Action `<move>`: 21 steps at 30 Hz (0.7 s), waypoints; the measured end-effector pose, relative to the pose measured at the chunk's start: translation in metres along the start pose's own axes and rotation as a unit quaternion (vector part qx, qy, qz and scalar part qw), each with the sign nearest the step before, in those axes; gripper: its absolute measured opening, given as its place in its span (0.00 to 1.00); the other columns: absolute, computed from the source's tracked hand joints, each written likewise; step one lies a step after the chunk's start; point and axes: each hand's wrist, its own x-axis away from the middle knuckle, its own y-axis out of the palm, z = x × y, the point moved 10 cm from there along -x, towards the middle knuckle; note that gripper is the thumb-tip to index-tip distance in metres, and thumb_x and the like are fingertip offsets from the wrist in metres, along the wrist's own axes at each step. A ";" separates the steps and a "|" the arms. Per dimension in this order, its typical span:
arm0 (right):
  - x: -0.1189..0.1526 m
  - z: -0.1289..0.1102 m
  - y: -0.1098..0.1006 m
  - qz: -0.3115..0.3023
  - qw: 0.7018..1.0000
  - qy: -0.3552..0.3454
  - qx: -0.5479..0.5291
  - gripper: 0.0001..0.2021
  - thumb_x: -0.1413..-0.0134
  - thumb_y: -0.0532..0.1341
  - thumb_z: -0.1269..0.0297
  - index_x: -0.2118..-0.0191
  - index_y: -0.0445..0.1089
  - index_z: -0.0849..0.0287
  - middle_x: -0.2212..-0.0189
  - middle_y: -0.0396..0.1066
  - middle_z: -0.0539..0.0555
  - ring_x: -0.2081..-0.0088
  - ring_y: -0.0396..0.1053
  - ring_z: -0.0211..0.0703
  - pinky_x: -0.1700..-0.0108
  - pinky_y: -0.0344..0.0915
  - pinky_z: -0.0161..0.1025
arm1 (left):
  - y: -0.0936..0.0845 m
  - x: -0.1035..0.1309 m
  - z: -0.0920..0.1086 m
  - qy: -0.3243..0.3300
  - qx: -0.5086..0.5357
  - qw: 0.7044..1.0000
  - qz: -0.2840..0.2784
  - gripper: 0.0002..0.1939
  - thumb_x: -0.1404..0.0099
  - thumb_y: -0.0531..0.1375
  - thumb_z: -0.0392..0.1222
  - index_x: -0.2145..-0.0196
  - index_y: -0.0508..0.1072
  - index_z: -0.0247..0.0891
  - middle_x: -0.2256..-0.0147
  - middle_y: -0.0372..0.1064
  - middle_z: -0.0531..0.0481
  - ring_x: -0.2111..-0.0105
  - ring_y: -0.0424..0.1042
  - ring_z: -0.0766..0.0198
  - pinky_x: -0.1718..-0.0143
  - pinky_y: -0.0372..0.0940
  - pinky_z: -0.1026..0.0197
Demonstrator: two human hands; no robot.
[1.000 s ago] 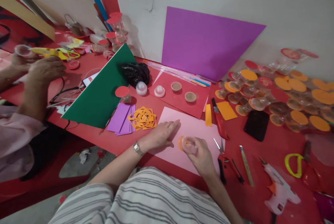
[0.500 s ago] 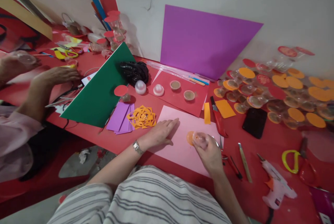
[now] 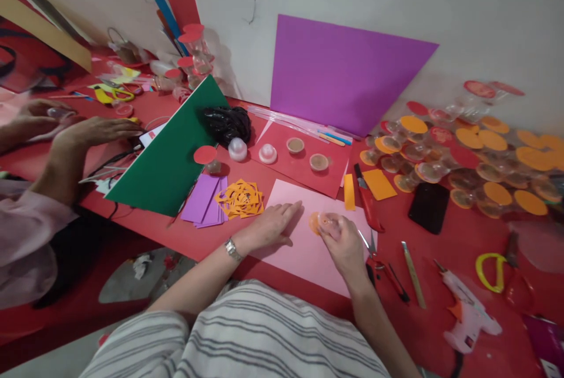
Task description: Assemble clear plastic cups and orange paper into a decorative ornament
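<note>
My left hand [image 3: 275, 225] lies flat on a pink sheet of paper [image 3: 286, 260], its fingers stretched out and holding nothing. Over the right part of that sheet, my right hand [image 3: 346, 243] is closed around a clear plastic cup [image 3: 325, 220] with an orange disc [image 3: 314, 223] at its far end. Whether the cup touches the paper I cannot tell. Left of my left hand are an orange heap of cut paper [image 3: 240, 198] and purple paper pieces [image 3: 202, 201]. Beyond the sheet, small cups holding brown material [image 3: 318, 162] stand on red paper [image 3: 288, 169].
A red-handled cutter [image 3: 369, 204], pliers [image 3: 392, 278], a craft knife [image 3: 413, 275], a glue gun [image 3: 469, 301] and a phone [image 3: 429, 207] lie to the right. Several disc-topped cups [image 3: 489, 154] crowd the back right. A green board [image 3: 163, 160] separates a co-worker's hands [image 3: 94, 131] at left.
My right hand has shifted a little left with the cup, uncovering more of the scissors beside it. My left hand stays put. The co-worker's hands have moved slightly.
</note>
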 end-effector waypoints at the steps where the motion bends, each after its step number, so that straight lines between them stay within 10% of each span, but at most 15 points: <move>1: 0.005 0.002 -0.003 0.003 1.000 0.004 0.003 0.17 0.42 0.60 0.48 0.56 0.71 0.56 0.60 0.77 0.60 0.59 0.72 0.54 0.55 0.69 0.50 | 0.000 0.000 0.000 0.002 0.002 1.000 0.001 0.58 0.48 0.76 0.39 0.30 0.46 0.42 0.37 0.62 0.33 0.39 0.67 0.42 0.40 0.62 0.43; 21: 0.013 -0.002 0.003 -0.072 0.996 0.014 -0.048 0.20 0.43 0.61 0.48 0.51 0.73 0.54 0.56 0.76 0.59 0.55 0.73 0.54 0.55 0.72 0.50 | 0.000 0.001 -0.001 0.008 0.012 1.000 0.008 0.56 0.46 0.75 0.39 0.30 0.46 0.45 0.34 0.60 0.33 0.36 0.64 0.42 0.37 0.60 0.41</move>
